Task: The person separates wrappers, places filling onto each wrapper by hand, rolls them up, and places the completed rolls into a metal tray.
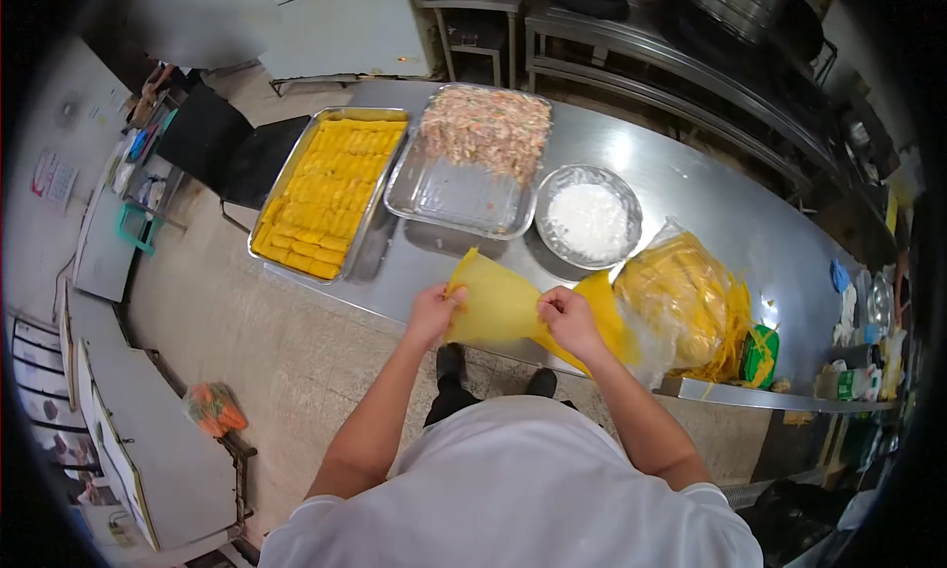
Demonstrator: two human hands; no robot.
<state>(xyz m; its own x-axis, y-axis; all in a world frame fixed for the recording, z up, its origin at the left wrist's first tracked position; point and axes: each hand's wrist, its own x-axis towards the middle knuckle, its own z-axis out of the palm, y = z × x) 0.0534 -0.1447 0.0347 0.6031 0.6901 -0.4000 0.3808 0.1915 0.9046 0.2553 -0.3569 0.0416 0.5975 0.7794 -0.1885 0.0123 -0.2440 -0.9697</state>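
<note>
A thin yellow wrapper sheet (496, 300) is stretched between my two hands over the table's near edge. My left hand (434, 313) pinches its left side, and my right hand (570, 321) pinches its right side. More yellow sheets (604, 316) lie just right of my right hand, partly hidden by it. Beyond the held sheet stands a round metal bowl (546, 234) with a white paste (589, 220) in it. Behind and left of the bowl, a deep metal tray (464, 218) holds chopped meat filling (485, 129) heaped at its far end.
Rows of yellow rolls (324, 198) fill another metal tray (258, 242) at the table's left end. A plastic bag of yellow sheets (681, 297) and a green item (760, 354) lie at the right. A black chair (232, 144) stands left; a bag of carrots (215, 408) rests on the floor.
</note>
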